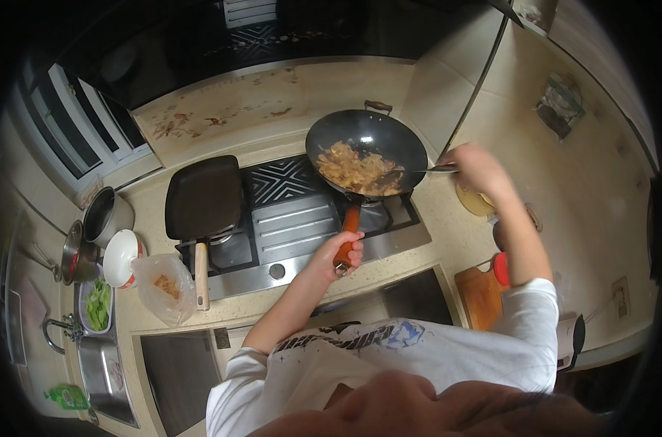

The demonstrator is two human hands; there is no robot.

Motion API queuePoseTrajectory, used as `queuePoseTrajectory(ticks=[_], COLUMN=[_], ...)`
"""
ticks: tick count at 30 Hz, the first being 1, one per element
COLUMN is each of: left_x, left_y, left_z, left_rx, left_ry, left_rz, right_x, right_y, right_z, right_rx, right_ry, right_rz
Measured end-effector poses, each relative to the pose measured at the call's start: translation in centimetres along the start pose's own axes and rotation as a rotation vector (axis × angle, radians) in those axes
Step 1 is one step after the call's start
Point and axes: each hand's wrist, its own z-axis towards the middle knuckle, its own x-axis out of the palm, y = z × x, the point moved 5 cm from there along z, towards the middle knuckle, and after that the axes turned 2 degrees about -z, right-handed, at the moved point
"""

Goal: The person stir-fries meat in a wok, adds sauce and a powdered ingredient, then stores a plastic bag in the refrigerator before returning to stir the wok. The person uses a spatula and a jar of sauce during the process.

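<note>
My left hand is wrapped around the orange-brown handle of a dark wok, which sits over the right burner of the gas stove. Browned, shredded-looking food lies in the wok's bottom, with steam or shine above it. Reaching in from the right, my right hand grips a metal spatula or spoon whose far end is down in the food. That hand looks slightly blurred. The wok's small loop handle points to the back wall.
Over the left burner sits a square dark pan, its wooden handle jutting past the counter edge. Left of it are a plastic bag, a white bowl, a pot, leafy greens and a sink. A cutting board lies right.
</note>
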Motion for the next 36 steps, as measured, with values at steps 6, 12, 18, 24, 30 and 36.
queuePoseTrajectory(ticks=[6,12,18,24,30,36], left_x=[0.2,-0.1,-0.1,-0.2,-0.3,-0.4], left_y=[0.1,0.1,0.2,0.0,0.3,-0.1], left_z=[-0.3,-0.1,0.0,0.1,0.2,-0.2], left_rx=[-0.005,-0.003,0.0,-0.006,0.006,0.021], left_ry=[-0.003,0.016,0.022,0.012,0.006,-0.014], left_rz=[0.012,-0.007,-0.023,-0.013,-0.017,0.001], right_x=[5.3,-4.2,0.8,0.3,-1.6,6.4], right_y=[1.6,-1.0,6.2,3.3,8.9,7.8], right_z=[4.0,4.6,6.8,6.7,7.6,13.6], right_rx=[0.142,-0.159,-0.28,0.03,-0.178,0.039], right_ry=[0.076,0.004,-0.159,-0.107,-0.111,-0.063], right_rz=[0.156,0.116,-0.002,0.009,-0.104,-0.083])
